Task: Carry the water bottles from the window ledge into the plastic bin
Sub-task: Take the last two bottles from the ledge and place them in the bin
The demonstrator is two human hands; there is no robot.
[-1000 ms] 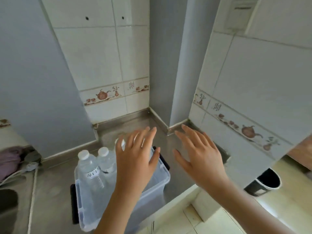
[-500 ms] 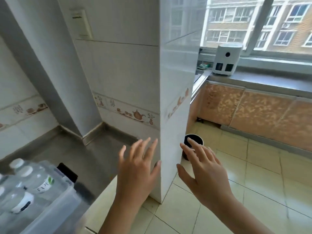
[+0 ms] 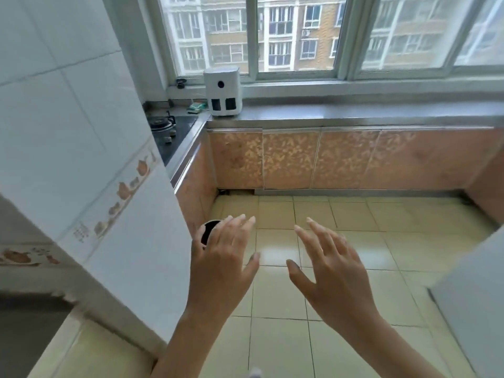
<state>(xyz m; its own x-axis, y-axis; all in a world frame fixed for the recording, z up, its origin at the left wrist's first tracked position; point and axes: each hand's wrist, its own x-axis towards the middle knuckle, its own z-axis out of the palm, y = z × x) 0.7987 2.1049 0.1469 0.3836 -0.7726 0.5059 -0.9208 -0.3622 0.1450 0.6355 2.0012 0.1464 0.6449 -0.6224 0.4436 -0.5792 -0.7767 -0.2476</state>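
My left hand (image 3: 222,264) and my right hand (image 3: 331,271) are held out in front of me over the tiled floor, fingers spread, both holding nothing. The grey window ledge (image 3: 354,111) runs across the far side under the window. No water bottle shows on the part of the ledge in view. The plastic bin is out of view.
A white appliance (image 3: 223,91) stands at the ledge's left end, beside a gas hob (image 3: 169,132). A tiled column (image 3: 90,165) juts out on my left. A small black bin (image 3: 208,231) sits at its foot. Orange cabinets (image 3: 327,159) line the far wall; a white unit (image 3: 480,304) stands at right.
My view has swung right, away from the plastic bin with bottles and toward the window and its ledge. The bin has left the view. Both hands stay open and empty.
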